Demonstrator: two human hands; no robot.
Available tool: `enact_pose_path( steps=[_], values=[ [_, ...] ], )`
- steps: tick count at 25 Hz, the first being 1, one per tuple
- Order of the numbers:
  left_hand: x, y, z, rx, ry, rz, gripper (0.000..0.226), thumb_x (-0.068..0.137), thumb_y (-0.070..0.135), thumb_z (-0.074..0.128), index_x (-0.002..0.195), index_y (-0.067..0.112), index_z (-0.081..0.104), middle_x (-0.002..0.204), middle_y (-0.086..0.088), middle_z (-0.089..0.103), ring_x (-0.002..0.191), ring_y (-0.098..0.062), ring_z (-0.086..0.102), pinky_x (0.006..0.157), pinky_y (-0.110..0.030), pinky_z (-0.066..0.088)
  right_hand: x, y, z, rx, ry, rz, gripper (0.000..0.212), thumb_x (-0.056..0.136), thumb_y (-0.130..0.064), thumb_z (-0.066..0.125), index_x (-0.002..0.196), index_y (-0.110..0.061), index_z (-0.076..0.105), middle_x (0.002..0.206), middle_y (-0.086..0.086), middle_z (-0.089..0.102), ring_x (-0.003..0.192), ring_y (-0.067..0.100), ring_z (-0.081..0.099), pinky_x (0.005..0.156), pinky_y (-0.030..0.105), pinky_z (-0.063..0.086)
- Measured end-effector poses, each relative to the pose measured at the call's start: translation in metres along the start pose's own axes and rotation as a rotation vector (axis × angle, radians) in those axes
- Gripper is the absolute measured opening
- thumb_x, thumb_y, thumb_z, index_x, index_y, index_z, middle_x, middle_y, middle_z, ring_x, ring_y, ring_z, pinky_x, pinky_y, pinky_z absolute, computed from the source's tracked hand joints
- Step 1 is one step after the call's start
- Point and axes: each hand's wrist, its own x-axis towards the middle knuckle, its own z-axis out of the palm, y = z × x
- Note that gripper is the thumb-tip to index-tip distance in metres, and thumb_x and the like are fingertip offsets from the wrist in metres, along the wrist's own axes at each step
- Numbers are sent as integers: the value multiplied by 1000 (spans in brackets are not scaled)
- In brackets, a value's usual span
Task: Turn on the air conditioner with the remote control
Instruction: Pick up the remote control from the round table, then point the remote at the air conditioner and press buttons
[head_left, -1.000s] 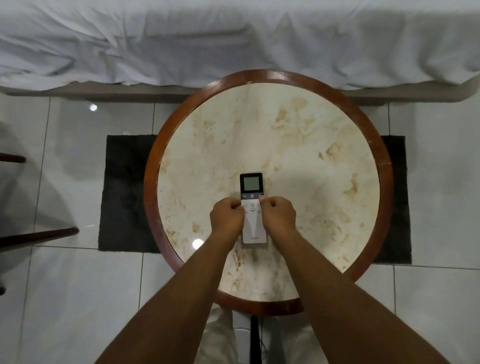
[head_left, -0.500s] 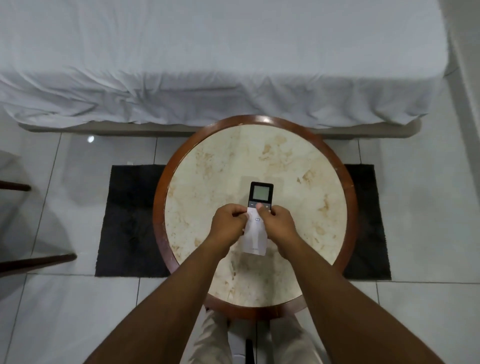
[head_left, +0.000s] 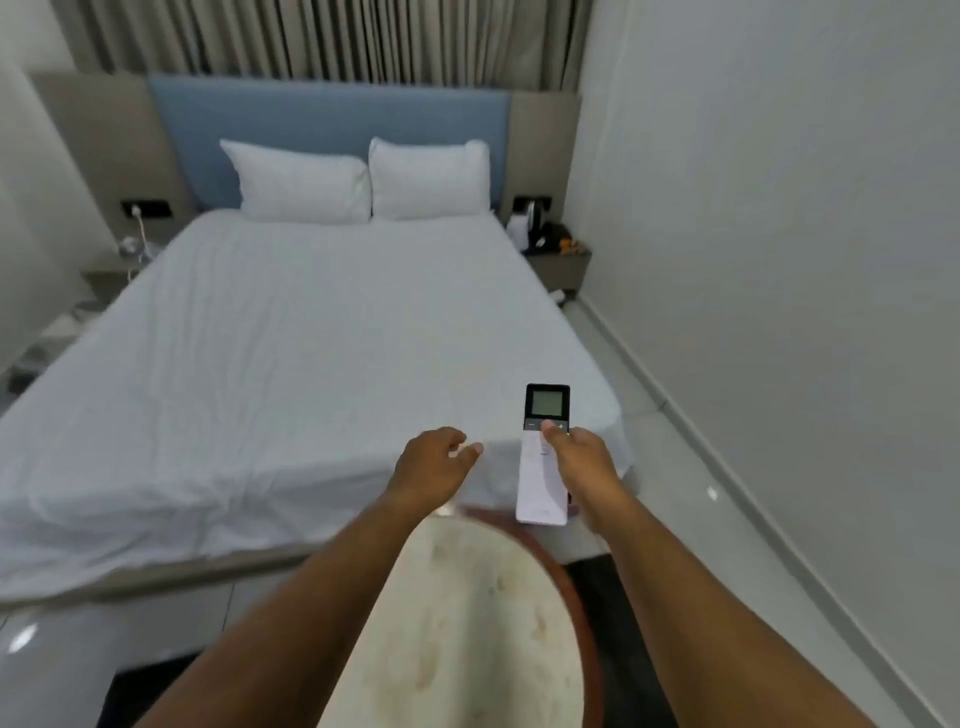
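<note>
The remote control (head_left: 543, 467) is a long white bar with a black top and a grey screen. My right hand (head_left: 579, 460) holds it up in the air, above the far edge of the round table (head_left: 467, 649), with the thumb resting on the buttons just under the screen. My left hand (head_left: 434, 467) hovers to the left of the remote, apart from it, fingers loosely curled and holding nothing. No air conditioner is in view.
A wide bed (head_left: 291, 364) with white sheets and two pillows fills the room ahead, against a blue headboard (head_left: 332, 124). Small bedside shelves stand at either side, the right shelf (head_left: 558, 257) carrying a kettle. A plain wall (head_left: 779, 260) runs along the right.
The remote has been lifted off the table and now sits in my right hand alone. My left hand has let go and moved left. The view has swung up from the table to the bed.
</note>
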Motion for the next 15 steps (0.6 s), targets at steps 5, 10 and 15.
enact_pose_path(
  steps=[5, 10, 15],
  values=[
    [32, 151, -50, 92, 107, 341, 60, 90, 54, 56, 134, 13, 55, 142, -8, 55, 131, -26, 48, 106, -36, 37, -27, -141, -100, 213, 125, -264, 31, 99, -38, 58, 95, -7, 58, 87, 24, 72, 72, 41, 75, 66, 49, 63],
    [40, 290, -82, 228, 326, 690, 66, 89, 61, 51, 137, 15, 49, 148, -10, 47, 137, -31, 38, 107, -47, 38, -83, -239, -190, 260, 201, -505, 36, 102, -35, 52, 117, -2, 53, 96, 28, 71, 63, 40, 75, 51, 43, 61],
    [32, 396, -99, 263, 466, 875, 80, 91, 67, 35, 153, 19, 22, 163, -10, 21, 150, -33, 9, 120, -51, 13, -140, -299, -247, 231, 339, -686, 32, 103, -33, 49, 115, -3, 53, 93, 23, 72, 56, 34, 76, 43, 34, 57]
  ],
)
